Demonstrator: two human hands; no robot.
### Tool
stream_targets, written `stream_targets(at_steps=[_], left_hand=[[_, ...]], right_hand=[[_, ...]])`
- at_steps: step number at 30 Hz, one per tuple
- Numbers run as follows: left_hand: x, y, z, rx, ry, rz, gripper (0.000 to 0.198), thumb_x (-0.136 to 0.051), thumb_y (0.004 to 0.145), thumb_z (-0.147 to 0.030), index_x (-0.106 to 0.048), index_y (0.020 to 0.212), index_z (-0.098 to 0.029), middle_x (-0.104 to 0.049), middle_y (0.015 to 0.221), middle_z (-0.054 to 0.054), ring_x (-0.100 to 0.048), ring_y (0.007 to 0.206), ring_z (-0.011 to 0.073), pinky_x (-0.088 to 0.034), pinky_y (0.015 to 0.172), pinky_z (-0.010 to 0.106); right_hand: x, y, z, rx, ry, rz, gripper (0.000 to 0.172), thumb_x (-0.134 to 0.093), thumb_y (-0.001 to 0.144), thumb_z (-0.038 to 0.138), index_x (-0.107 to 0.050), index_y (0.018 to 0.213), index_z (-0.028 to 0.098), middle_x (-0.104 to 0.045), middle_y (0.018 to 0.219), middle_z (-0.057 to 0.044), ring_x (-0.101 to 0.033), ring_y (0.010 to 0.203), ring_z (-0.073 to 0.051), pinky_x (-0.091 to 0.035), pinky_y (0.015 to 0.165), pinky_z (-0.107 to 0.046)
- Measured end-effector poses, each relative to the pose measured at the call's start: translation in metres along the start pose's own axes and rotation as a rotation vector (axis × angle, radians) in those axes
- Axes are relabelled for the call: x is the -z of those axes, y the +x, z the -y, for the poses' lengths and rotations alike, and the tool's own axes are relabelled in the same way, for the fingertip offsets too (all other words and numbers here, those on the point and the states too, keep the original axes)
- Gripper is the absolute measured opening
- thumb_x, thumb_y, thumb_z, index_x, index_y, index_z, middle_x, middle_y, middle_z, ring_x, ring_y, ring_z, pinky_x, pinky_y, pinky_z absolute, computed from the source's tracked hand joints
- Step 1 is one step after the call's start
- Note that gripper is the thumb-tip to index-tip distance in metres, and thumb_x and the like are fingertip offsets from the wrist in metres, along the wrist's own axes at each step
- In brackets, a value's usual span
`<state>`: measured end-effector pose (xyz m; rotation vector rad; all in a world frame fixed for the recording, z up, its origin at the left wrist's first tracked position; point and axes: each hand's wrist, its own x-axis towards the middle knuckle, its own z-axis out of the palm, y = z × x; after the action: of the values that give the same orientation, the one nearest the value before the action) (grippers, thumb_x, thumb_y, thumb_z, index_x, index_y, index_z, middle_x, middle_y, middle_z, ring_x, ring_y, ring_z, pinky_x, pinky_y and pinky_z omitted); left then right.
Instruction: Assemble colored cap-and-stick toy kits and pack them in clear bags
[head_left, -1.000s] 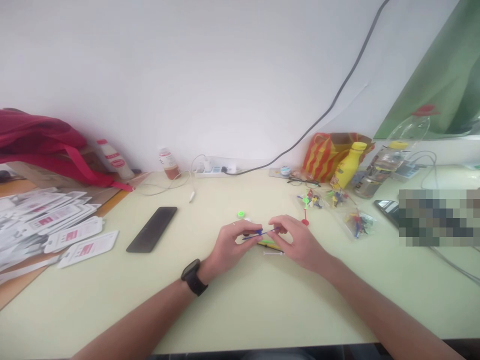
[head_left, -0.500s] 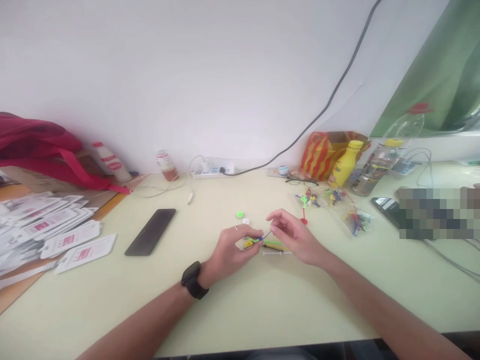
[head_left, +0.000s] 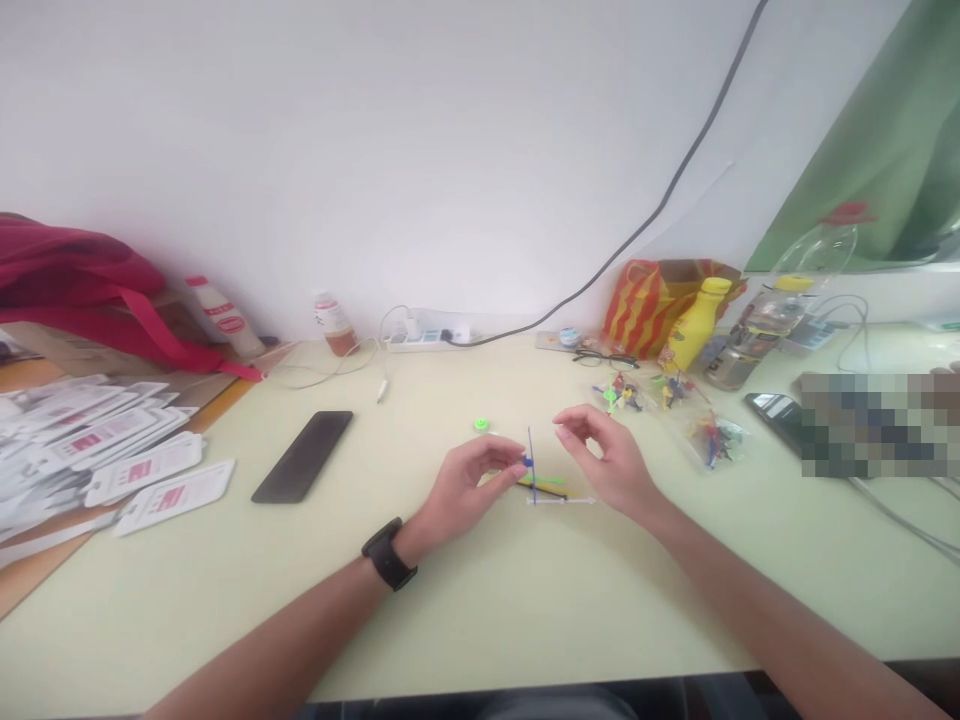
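- The pale green table (head_left: 525, 620) fills the lower half of the view and meets a white wall at 12 o'clock.
- A red bag (head_left: 82, 290) lies at the far left edge, about 10 o'clock from the hands.
- A heap of white and pink packets (head_left: 105, 450) spreads at 9 o'clock, well apart from the hands.
- A green curtain (head_left: 877, 140) hangs at 2 o'clock; below it stand a clear bottle (head_left: 780, 310) and a yellow bottle (head_left: 694, 325), just beside a striped orange bag (head_left: 645, 300).
- A black phone (head_left: 303, 456) lies flat at 9 o'clock from the left hand, between it and the packets.
- The left hand (head_left: 469, 485), with a black watch (head_left: 388, 553) on the wrist, pinches a thin blue stick (head_left: 530, 452) between thumb and fingertips; the stick stands upright, near the middle of the table.
- The right hand (head_left: 611, 460) is just at 3 o'clock of the stick, fingers loosely curled and open, holding nothing, apart from the stick.
- Small bags of colourful pieces (head_left: 675, 410) lie at 1 o'clock from the right hand.
- More thin sticks (head_left: 559, 495), white, green and dark, lie on the table between the two hands, at 6 o'clock below the blue one.
- A small green round piece (head_left: 481, 425) lies at 12 o'clock from the left hand.
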<state>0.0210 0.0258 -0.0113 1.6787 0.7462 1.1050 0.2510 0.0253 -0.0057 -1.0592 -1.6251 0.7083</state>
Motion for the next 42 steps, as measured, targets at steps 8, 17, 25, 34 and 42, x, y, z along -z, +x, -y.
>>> stream_targets(at_steps=[8, 17, 25, 34, 42], left_hand=[[0.002, 0.000, 0.004, 0.046, -0.044, -0.033, 0.027, -0.080, 0.088, -0.037, -0.075, 0.106, -0.016, -0.076, 0.101, 0.011, -0.073, 0.095, 0.0229, -0.062, 0.088, 0.037], [0.004, 0.001, 0.008, 0.034, -0.056, -0.062, 0.023, -0.081, 0.088, -0.032, -0.075, 0.106, -0.018, -0.076, 0.101, 0.009, -0.073, 0.094, 0.0216, -0.062, 0.086, 0.034], [0.001, -0.001, 0.003, 0.025, -0.035, 0.002, 0.020, -0.077, 0.091, -0.030, -0.075, 0.106, -0.017, -0.076, 0.103, 0.010, -0.073, 0.097, 0.0222, -0.061, 0.090, 0.036], [0.001, -0.001, 0.004, 0.026, -0.033, -0.008, 0.021, -0.077, 0.092, -0.029, -0.074, 0.108, -0.017, -0.076, 0.103, 0.009, -0.073, 0.096, 0.0208, -0.061, 0.090, 0.034], [0.001, -0.001, 0.005, 0.024, -0.027, -0.059, 0.022, -0.079, 0.089, -0.031, -0.075, 0.105, -0.017, -0.076, 0.103, 0.010, -0.073, 0.097, 0.0215, -0.060, 0.091, 0.034]], right_hand=[[-0.005, -0.010, 0.009, 0.016, 0.081, 0.207, 0.031, -0.050, 0.104, 0.050, -0.062, 0.118, 0.026, -0.060, 0.090, -0.002, -0.055, 0.074, -0.016, -0.050, 0.071, -0.031], [-0.005, -0.003, 0.004, -0.140, 0.307, 0.295, 0.045, -0.056, 0.099, 0.060, -0.049, 0.076, 0.022, -0.054, 0.071, 0.000, -0.047, 0.063, -0.014, -0.041, 0.060, -0.029], [-0.014, -0.008, 0.003, -0.156, 0.386, 0.324, 0.029, -0.068, 0.096, 0.047, -0.052, 0.097, 0.023, -0.059, 0.090, 0.000, -0.058, 0.085, -0.016, -0.049, 0.079, -0.031], [-0.012, -0.008, 0.003, -0.129, 0.288, 0.288, 0.026, -0.061, 0.101, 0.042, -0.056, 0.120, 0.025, -0.061, 0.091, -0.001, -0.058, 0.084, -0.017, -0.048, 0.079, -0.031], [-0.006, -0.007, -0.002, -0.165, 0.314, 0.374, 0.058, -0.039, 0.107, 0.055, -0.060, 0.066, 0.020, -0.050, 0.064, 0.000, -0.046, 0.061, -0.014, -0.039, 0.064, -0.032]])
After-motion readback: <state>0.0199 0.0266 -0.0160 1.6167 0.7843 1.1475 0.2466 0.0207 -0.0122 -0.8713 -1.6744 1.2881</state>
